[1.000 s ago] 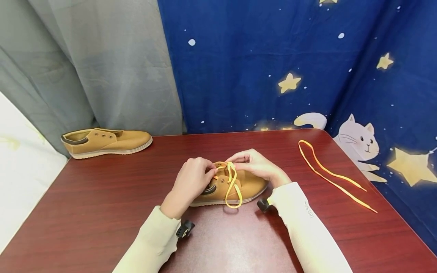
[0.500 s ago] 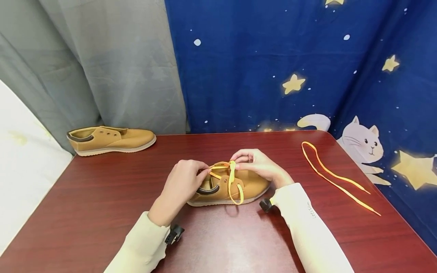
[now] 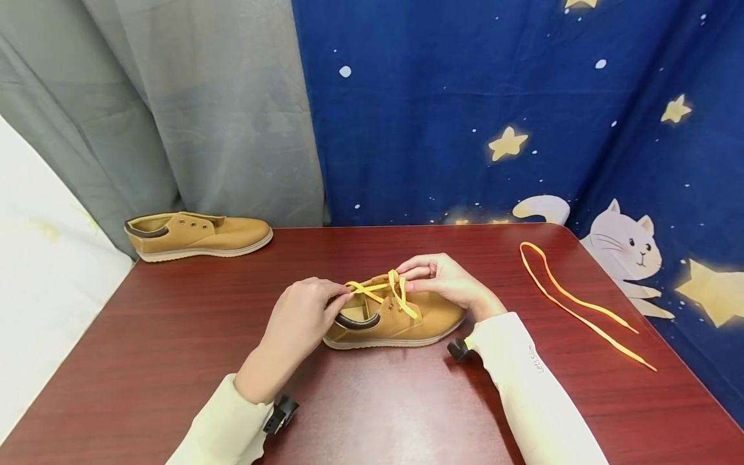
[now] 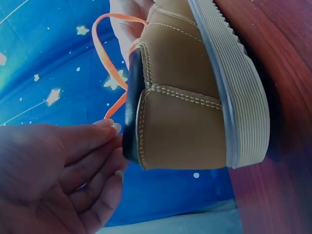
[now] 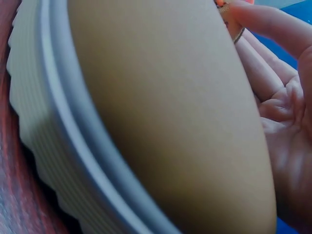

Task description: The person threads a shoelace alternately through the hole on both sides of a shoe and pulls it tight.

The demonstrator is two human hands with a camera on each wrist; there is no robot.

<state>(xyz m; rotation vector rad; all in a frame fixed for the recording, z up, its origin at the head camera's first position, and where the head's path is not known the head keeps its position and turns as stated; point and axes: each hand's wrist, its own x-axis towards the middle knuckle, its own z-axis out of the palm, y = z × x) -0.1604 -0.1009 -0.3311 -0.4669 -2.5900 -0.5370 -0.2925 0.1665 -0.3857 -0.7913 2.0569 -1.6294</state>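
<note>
Tan suede lace-up shoe (image 3: 395, 316) mid dark-red wooden worktop (image 3: 174, 336). Left hand (image 3: 302, 316), right hand (image 3: 447, 284) each pinch flat yellow-orange lace (image 3: 380, 287). Lace limp, light, likely slippery; grip near ends.

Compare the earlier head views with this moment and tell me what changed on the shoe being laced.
The left hand has drawn its end of the yellow lace out to the left, so the loop that hung down the shoe's side is pulled up across the top. The right hand still pinches the lace. The other shoe and spare lace lie as before.
</note>
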